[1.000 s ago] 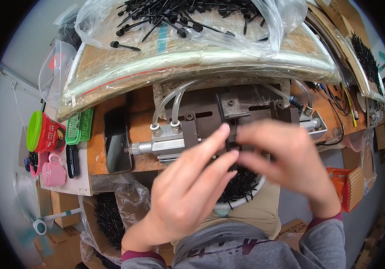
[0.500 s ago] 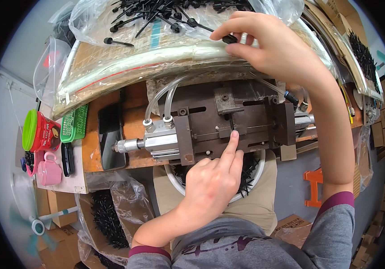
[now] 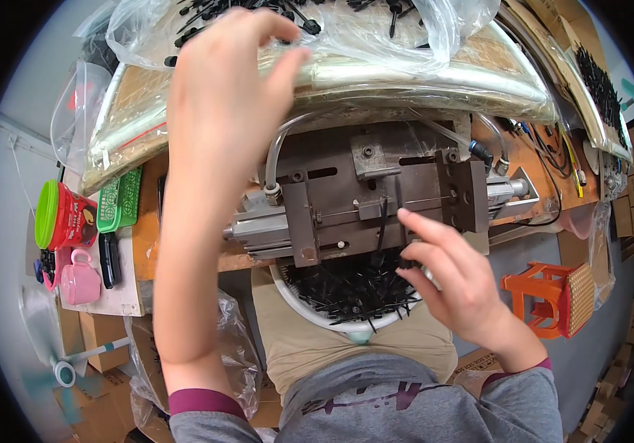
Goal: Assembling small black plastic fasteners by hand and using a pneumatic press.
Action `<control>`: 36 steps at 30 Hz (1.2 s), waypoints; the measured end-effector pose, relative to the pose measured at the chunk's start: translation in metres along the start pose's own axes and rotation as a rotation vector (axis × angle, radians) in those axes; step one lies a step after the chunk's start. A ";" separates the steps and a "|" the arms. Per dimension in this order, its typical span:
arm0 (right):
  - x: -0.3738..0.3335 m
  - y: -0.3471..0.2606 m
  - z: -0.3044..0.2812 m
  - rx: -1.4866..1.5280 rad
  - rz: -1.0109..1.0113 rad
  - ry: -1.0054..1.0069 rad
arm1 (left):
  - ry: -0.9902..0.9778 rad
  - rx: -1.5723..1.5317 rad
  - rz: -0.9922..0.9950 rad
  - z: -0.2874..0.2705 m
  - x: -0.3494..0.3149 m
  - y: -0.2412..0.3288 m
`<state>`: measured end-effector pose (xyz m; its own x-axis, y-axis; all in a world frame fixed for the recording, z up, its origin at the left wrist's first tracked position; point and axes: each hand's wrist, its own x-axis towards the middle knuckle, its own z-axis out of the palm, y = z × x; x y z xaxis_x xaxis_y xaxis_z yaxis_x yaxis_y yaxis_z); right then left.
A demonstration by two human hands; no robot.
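My left hand [image 3: 232,96], blurred by motion, reaches over the pile of black stemmed parts [image 3: 199,15] on the plastic-covered board; its thumb and forefinger are apart with nothing seen between them. At the right front of the dark metal fixture [image 3: 339,159], my right hand [image 3: 453,273] is closed on a black stemmed part [image 3: 407,260], its thick end at the fingertips. Another black stemmed part [image 3: 382,229] hangs from the small block in the fixture's middle, thick end down. Below, a white bowl [image 3: 287,295] full of similar parts sits between my legs.
Air cylinders [image 3: 261,232] with clear tubes [image 3: 276,155] flank the fixture. A red tub with a green rim [image 3: 73,221], a pink cup [image 3: 80,280] and a green basket [image 3: 119,199] stand at the left. An orange stool [image 3: 549,295] is on the floor at the right.
My left hand has left the fixture's middle and swung up to the pile. My right hand has come down from the pile to the fixture with a black part. The orange stool shows more fully.
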<state>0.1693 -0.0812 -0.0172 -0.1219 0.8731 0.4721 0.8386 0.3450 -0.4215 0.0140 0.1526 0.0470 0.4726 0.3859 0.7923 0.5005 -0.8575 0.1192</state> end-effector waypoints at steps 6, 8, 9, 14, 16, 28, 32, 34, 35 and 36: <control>-0.002 -0.003 0.018 -0.211 0.054 -0.154 | -0.399 0.131 -0.343 0.035 0.040 -0.032; 0.003 -0.002 0.016 -0.235 0.028 -0.169 | -0.388 -0.002 -0.268 0.035 0.038 -0.035; 0.005 -0.004 0.014 -0.251 0.030 -0.187 | -0.385 -0.028 -0.272 0.032 0.036 -0.036; 0.024 -0.007 -0.004 -0.253 -0.012 -0.243 | -0.189 -0.385 -0.250 -0.010 0.004 0.008; 0.052 0.012 -0.013 -0.054 -0.079 -0.139 | -0.174 -0.468 -0.217 -0.024 -0.017 0.031; 0.238 0.111 -0.066 -0.784 0.100 -0.471 | -0.211 -0.536 -0.178 -0.039 -0.071 0.083; 0.234 0.108 -0.074 -0.748 0.097 -0.595 | -0.112 -0.470 -0.174 -0.038 -0.076 0.074; 0.210 0.091 -0.066 -0.728 -0.047 -0.308 | -0.069 -0.450 -0.189 -0.044 -0.082 0.067; 0.193 0.080 -0.061 -0.672 -0.155 -0.126 | -0.034 -0.458 -0.184 -0.045 -0.090 0.064; 0.170 0.075 -0.051 -0.595 -0.245 0.019 | -0.033 -0.449 -0.186 -0.049 -0.096 0.063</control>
<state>0.2388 0.0759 0.0704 -0.3424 0.7853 0.5157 0.9395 0.2789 0.1991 -0.0352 0.0455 0.0077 0.4309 0.5510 0.7146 0.2192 -0.8321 0.5094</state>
